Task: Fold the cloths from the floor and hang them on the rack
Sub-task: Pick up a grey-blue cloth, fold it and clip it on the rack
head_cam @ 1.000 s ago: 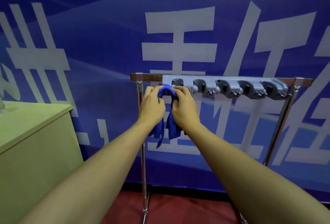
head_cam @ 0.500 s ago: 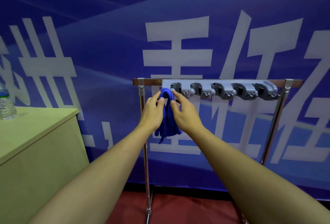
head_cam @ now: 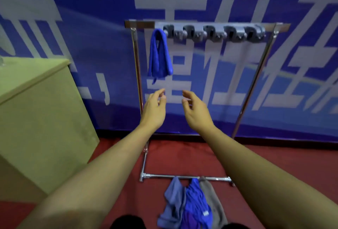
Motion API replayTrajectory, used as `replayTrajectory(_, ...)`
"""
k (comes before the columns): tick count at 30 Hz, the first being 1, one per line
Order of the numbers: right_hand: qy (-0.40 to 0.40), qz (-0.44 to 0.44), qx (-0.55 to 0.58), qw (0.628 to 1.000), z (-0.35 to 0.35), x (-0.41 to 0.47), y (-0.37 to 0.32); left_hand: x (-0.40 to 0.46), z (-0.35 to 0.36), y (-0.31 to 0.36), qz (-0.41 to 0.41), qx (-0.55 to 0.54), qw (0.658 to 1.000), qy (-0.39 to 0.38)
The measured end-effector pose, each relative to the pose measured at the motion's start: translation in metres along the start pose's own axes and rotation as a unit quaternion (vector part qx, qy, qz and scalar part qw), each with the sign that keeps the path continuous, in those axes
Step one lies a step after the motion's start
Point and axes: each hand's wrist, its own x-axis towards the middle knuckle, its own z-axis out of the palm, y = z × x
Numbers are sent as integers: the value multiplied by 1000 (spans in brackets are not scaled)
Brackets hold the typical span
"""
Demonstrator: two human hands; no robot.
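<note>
A folded blue cloth [head_cam: 159, 55] hangs from the leftmost hook of the grey hook strip [head_cam: 214, 32] on the metal rack [head_cam: 256, 75]. My left hand [head_cam: 154, 109] and my right hand [head_cam: 195, 111] hover below the hanging cloth, fingers loosely curled, holding nothing. On the red floor by the rack's base bar lies a pile of cloths: a grey-blue one [head_cam: 173, 201], a bright blue one [head_cam: 196, 205] and a grey one [head_cam: 213, 203].
A pale green cabinet [head_cam: 36, 115] stands at the left, close to the rack's left post. A blue banner wall [head_cam: 73, 18] is behind the rack. The rack's base bar [head_cam: 182, 176] lies on the red floor [head_cam: 256, 159] in front of the cloth pile.
Both hands let go of the blue cloth and dropped below it; the cloth now hangs alone on the hook. The view tilted down, showing the floor pile.
</note>
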Motion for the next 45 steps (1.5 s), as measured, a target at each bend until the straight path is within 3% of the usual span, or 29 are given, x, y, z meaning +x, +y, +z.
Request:
replayTrajectory(12, -128, 142, -41, 981, 43, -134, 141, -144, 96, -131, -124, -11, 982, -140)
replayTrajectory(24, -227, 190, -108, 949, 122, -176, 319, -147, 165, -288, -76, 153, 933, -316)
replayTrajectory(28, -277, 222, -95, 930, 155, -199, 375, -173, 201, -346, -105, 166, 911, -362)
replayTrajectory(35, -306, 296, -53, 903, 201, -233, 440, -211, 257, -418, -331, 42, 886, -322)
replayTrajectory(41, -333, 338, -30, 880, 242, -250, 468, -223, 274, -464, -401, 70, 861, -304)
replayTrajectory(45, -312, 408, 17, 858, 265, -255, 474, -231, 283, -487, -543, 23, 810, -219)
